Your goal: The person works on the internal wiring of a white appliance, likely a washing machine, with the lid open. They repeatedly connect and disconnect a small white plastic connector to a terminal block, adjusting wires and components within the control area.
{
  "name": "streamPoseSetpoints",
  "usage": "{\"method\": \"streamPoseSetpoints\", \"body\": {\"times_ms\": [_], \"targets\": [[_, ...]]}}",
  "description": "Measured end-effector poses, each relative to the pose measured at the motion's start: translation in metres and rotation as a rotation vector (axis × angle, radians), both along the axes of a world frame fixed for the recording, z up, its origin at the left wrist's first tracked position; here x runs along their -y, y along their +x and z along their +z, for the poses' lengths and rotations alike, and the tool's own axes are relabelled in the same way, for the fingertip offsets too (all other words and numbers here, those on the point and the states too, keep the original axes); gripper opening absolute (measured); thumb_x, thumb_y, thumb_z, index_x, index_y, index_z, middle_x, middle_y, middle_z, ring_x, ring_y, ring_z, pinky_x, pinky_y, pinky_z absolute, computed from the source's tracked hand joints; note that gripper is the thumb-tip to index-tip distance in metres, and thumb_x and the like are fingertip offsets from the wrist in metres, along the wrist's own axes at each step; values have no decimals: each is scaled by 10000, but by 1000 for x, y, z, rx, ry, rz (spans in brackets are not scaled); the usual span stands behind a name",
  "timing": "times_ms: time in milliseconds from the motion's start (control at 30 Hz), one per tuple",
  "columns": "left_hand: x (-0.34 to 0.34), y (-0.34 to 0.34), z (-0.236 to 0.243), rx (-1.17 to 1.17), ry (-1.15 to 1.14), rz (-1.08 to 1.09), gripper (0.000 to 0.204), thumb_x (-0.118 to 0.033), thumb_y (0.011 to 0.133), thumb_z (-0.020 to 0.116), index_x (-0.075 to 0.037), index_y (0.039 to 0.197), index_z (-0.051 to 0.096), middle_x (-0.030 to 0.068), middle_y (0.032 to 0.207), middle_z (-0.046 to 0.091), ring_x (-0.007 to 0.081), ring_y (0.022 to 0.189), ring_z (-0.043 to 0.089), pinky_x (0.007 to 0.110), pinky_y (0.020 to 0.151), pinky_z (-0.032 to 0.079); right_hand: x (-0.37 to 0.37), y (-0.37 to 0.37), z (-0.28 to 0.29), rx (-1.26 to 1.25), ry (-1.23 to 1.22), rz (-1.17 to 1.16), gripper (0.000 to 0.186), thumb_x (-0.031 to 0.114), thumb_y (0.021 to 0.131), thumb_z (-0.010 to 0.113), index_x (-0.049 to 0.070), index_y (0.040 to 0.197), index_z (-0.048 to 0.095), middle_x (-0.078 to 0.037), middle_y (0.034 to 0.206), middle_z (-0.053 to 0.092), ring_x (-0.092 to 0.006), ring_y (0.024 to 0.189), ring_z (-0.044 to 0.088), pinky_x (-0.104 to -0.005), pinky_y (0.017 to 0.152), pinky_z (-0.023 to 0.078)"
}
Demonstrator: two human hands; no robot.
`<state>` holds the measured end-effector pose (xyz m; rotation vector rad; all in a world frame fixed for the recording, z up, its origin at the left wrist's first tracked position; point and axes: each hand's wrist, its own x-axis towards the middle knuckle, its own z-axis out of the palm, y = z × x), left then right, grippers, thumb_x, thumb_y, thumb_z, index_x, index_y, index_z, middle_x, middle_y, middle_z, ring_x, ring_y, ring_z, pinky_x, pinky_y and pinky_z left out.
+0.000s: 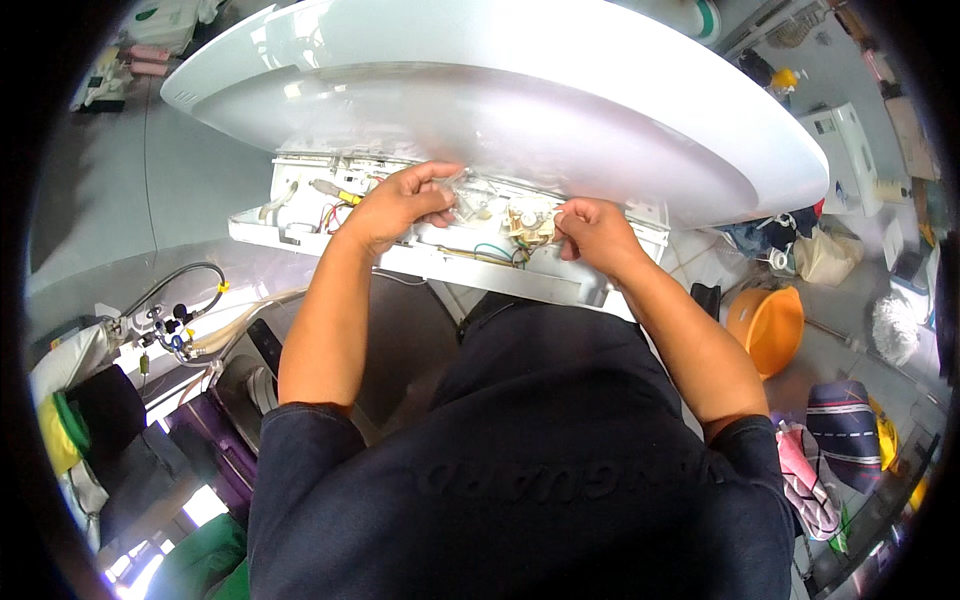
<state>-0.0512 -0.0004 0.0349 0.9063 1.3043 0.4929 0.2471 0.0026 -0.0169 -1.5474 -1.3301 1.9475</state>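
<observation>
A long white panel housing (440, 266) lies opened across my front, with coloured wires and small electrical parts inside. My left hand (400, 208) is closed, its thumb and fingers pinching a crumpled-looking clear plastic piece (474, 200) above the housing. To the right of that sits a beige electrical part (524, 222) with wires running to it. My right hand (600, 238) pinches at this part's right edge, fingertips together. Left of my left hand, a grey and yellow connector (338, 191) rests among the wires. The fingers partly hide what they grip.
A large glossy white curved cover (500, 120) rises just beyond the housing. An orange bucket (766, 330) stands on the right, near folded cloths (845, 430). At left are hoses with a valve-like fitting (172, 326) and a purple case (212, 445).
</observation>
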Motion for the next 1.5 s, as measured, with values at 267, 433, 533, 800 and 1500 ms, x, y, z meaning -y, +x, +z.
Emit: {"method": "streamPoseSetpoints", "body": {"times_ms": [267,433,533,800,1500], "targets": [[3,3,-3,105,-45,26,455,-143,986,569,-12,1411,476,67,1052,636,153,909,661,287,857,578,-1,1,-5,-6,-11,4,164,159,970,580,19,927,654,-24,762,659,-109,579,593,-264,577,478],[2,9,2,175,-89,6,422,-112,1005,519,-28,1416,476,93,1131,626,173,959,669,309,894,589,0,1,-3,-41,-33,-25,169,147,970,578,16,895,653,-32,769,661,-109,578,581,-268,584,495],[2,11,0,178,-62,-24,408,-113,1009,505,-45,1412,491,101,1183,609,179,973,661,319,894,596,0,1,-3,-56,-40,-44,173,145,970,578,12,891,655,-35,774,664,-109,581,580,-271,589,506],[-1,22,13,144,-44,-86,402,-111,1009,481,-73,1408,514,97,1264,564,177,1038,614,348,893,604,0,1,-3,-28,-3,-14,171,160,957,593,12,907,665,-25,771,665,-104,573,582,-264,577,487],[4,34,12,62,-26,54,500,-78,850,755,-89,1315,572,25,1018,601,91,875,589,236,782,536,-1,-1,1,-10,20,-11,180,156,960,572,12,912,668,-48,764,685,-123,568,623,-288,571,499]]}}
